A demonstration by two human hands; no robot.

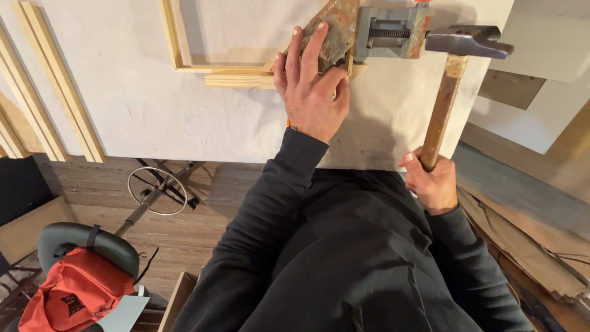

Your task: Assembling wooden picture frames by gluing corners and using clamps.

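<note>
1. In the head view, we see the left hand [312, 92] spread flat, fingers apart, pressing the rusty corner clamp [369, 31] on the wooden frame [184, 66].
2. The right hand [431, 181] is wrapped tight around the hammer [444, 101], whose head hovers beside the clamp.

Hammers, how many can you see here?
1: the hammer with a wooden handle, gripped by the right hand, its head beside the corner clamp. Others may lie outside the view.
</note>
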